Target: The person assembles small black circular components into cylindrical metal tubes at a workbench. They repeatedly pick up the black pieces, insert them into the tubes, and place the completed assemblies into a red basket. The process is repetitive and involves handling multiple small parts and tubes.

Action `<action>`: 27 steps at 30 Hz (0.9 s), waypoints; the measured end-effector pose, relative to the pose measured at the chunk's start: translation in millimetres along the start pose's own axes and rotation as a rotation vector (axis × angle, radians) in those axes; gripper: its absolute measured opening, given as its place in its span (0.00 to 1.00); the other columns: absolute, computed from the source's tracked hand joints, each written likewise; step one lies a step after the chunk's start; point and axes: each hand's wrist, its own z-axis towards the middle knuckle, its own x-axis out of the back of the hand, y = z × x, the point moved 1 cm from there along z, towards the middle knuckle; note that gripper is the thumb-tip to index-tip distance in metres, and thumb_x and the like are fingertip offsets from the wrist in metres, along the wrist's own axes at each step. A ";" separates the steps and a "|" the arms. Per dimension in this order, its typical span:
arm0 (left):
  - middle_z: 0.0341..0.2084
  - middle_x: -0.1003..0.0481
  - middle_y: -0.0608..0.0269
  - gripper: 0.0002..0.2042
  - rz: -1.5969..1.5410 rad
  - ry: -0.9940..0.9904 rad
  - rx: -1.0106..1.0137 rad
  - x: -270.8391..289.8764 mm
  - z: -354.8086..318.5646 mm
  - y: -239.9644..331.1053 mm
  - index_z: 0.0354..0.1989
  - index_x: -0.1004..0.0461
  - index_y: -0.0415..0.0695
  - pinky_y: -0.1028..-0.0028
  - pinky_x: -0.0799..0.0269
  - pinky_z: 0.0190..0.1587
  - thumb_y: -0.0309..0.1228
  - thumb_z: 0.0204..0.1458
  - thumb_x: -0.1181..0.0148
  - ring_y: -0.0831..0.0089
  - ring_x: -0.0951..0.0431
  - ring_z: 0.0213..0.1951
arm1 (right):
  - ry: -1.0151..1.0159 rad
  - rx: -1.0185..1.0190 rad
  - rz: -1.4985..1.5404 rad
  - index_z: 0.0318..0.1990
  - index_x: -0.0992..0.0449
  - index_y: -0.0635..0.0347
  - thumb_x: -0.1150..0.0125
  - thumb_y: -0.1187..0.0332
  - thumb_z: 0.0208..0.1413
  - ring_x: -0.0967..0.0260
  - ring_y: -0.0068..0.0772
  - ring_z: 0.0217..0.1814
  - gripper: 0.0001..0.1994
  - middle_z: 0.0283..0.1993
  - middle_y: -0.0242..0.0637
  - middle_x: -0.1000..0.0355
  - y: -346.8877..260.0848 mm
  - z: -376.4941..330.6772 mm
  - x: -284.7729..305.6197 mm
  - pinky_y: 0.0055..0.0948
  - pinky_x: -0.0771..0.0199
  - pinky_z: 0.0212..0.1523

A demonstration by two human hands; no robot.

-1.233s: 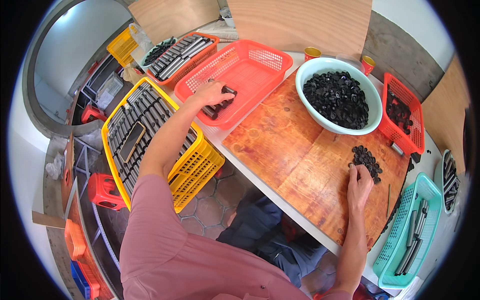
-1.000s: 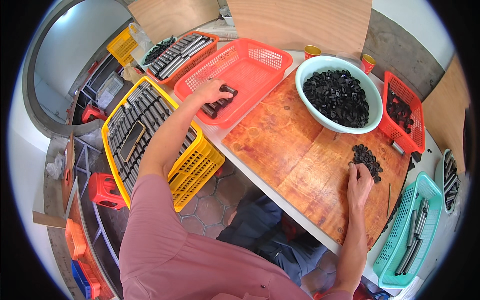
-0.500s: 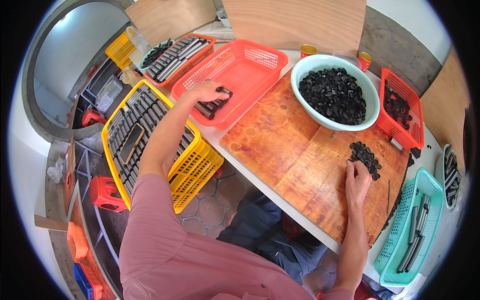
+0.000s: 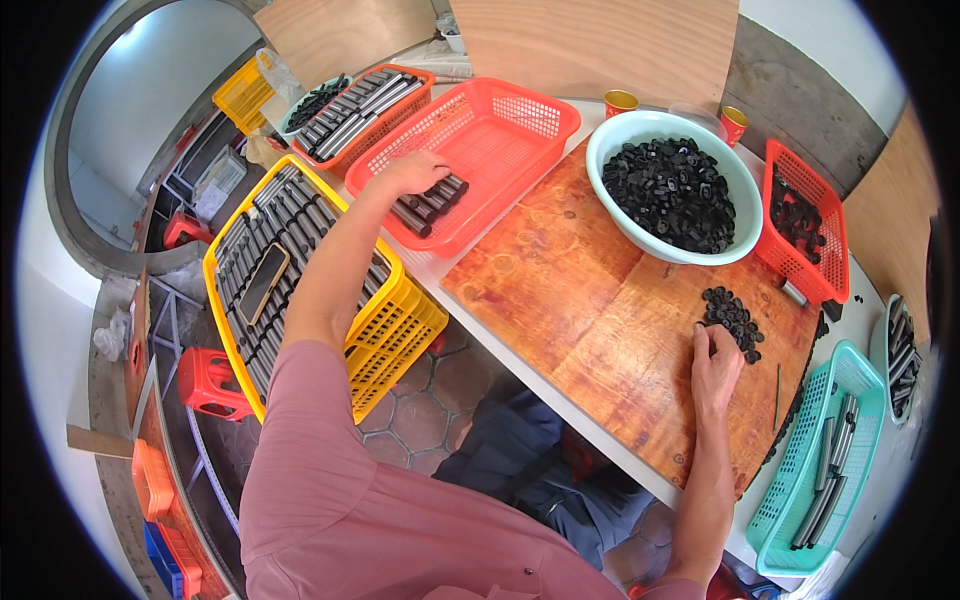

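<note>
My left hand is over the near end of a coral-red basket, just above several dark grey tubes lying side by side in it. Its fingers are partly hidden; they look loosely parted, with no tube visibly gripped. On the wooden board, my right hand rests at the near edge of a pile of small black ring-shaped pieces. Its thumb and fingertips come together; whatever is between them is hidden.
A yellow crate full of tubes stands at left, a phone on top. Behind the board are a pale bowl of black pieces and a red basket. A green basket with tubes is at right; an orange-red tube basket stands behind left.
My left hand has drawn back slightly from the tube it was holding, which now lies beside the others in the coral-red basket. My right hand has barely moved.
</note>
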 end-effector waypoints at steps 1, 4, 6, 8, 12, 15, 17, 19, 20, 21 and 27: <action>0.59 0.23 0.53 0.24 -0.007 0.023 0.011 0.8 -6.2 11.4 0.61 0.23 0.48 0.60 0.29 0.63 0.47 0.62 0.43 0.56 0.24 0.62 | 0.000 0.000 -0.004 0.32 0.24 0.69 0.37 0.67 0.63 0.31 0.47 0.29 0.12 0.28 0.51 0.28 0.2 -0.1 -0.1 0.41 0.31 0.35; 0.59 0.23 0.52 0.29 0.003 0.059 0.042 -3.8 -15.4 25.8 0.63 0.24 0.50 0.58 0.30 0.64 0.53 0.57 0.39 0.55 0.24 0.61 | -0.002 -0.006 0.004 0.32 0.24 0.69 0.37 0.67 0.63 0.31 0.46 0.28 0.12 0.28 0.51 0.28 2.7 0.0 -0.3 0.41 0.31 0.35; 0.59 0.23 0.52 0.32 0.054 0.034 0.059 -10.4 -14.7 24.4 0.65 0.26 0.53 0.57 0.30 0.64 0.56 0.55 0.36 0.54 0.25 0.61 | -0.001 -0.001 0.013 0.32 0.23 0.69 0.37 0.68 0.63 0.31 0.45 0.28 0.11 0.28 0.51 0.28 3.4 0.6 -1.5 0.40 0.31 0.34; 0.60 0.24 0.51 0.33 0.044 0.024 0.060 -7.6 -19.2 25.8 0.66 0.27 0.51 0.57 0.31 0.65 0.56 0.55 0.35 0.54 0.26 0.63 | 0.007 0.010 0.012 0.33 0.23 0.68 0.36 0.68 0.63 0.31 0.44 0.28 0.11 0.27 0.50 0.28 2.8 0.4 -1.7 0.40 0.31 0.34; 0.60 0.24 0.51 0.36 0.020 0.020 0.108 -8.7 -18.1 19.2 0.68 0.29 0.49 0.57 0.32 0.66 0.56 0.54 0.34 0.54 0.26 0.64 | 0.007 0.015 0.008 0.33 0.23 0.68 0.37 0.68 0.63 0.31 0.45 0.27 0.11 0.27 0.50 0.28 3.0 0.5 -0.4 0.40 0.31 0.34; 0.65 0.29 0.54 0.40 0.019 0.024 -0.008 -16.3 -14.6 0.9 0.70 0.32 0.51 0.54 0.34 0.68 0.55 0.50 0.30 0.52 0.31 0.67 | 0.009 0.022 0.008 0.32 0.23 0.68 0.37 0.68 0.62 0.31 0.46 0.28 0.11 0.28 0.51 0.28 1.8 -0.1 -1.1 0.40 0.31 0.34; 0.68 0.33 0.54 0.42 0.018 0.036 -0.051 -22.3 -15.2 -6.3 0.72 0.36 0.51 0.55 0.37 0.69 0.52 0.49 0.28 0.52 0.34 0.69 | -0.001 0.021 0.004 0.32 0.23 0.68 0.37 0.68 0.62 0.31 0.48 0.28 0.11 0.28 0.52 0.28 0.2 0.8 -0.9 0.41 0.31 0.34; 0.71 0.37 0.54 0.44 0.037 0.019 -0.078 -24.0 -14.7 -9.6 0.74 0.39 0.51 0.54 0.40 0.71 0.50 0.48 0.26 0.51 0.38 0.71 | -0.002 0.021 -0.002 0.32 0.23 0.68 0.37 0.68 0.63 0.30 0.50 0.29 0.11 0.28 0.52 0.28 -0.1 0.3 -0.1 0.41 0.31 0.34; 0.72 0.39 0.55 0.46 0.056 -0.002 -0.080 -23.0 -15.9 -9.8 0.74 0.40 0.51 0.53 0.42 0.71 0.49 0.47 0.25 0.51 0.40 0.72 | -0.003 0.025 -0.006 0.32 0.23 0.68 0.38 0.67 0.63 0.30 0.51 0.29 0.12 0.29 0.53 0.28 -0.4 0.2 0.4 0.42 0.30 0.34; 0.74 0.42 0.55 0.47 0.075 -0.023 -0.083 -22.2 -17.1 -10.7 0.75 0.41 0.51 0.52 0.43 0.72 0.48 0.45 0.24 0.50 0.42 0.73 | -0.008 0.022 -0.005 0.32 0.23 0.68 0.38 0.67 0.63 0.30 0.51 0.30 0.12 0.29 0.53 0.28 -0.7 0.0 0.5 0.42 0.30 0.35; 0.75 0.45 0.55 0.49 0.017 -0.034 -0.096 -24.7 -19.7 -20.8 0.76 0.42 0.52 0.52 0.46 0.75 0.50 0.44 0.24 0.47 0.47 0.75 | -0.014 0.009 -0.021 0.32 0.24 0.70 0.38 0.67 0.63 0.30 0.52 0.30 0.13 0.29 0.53 0.28 0.3 0.9 -0.4 0.42 0.30 0.36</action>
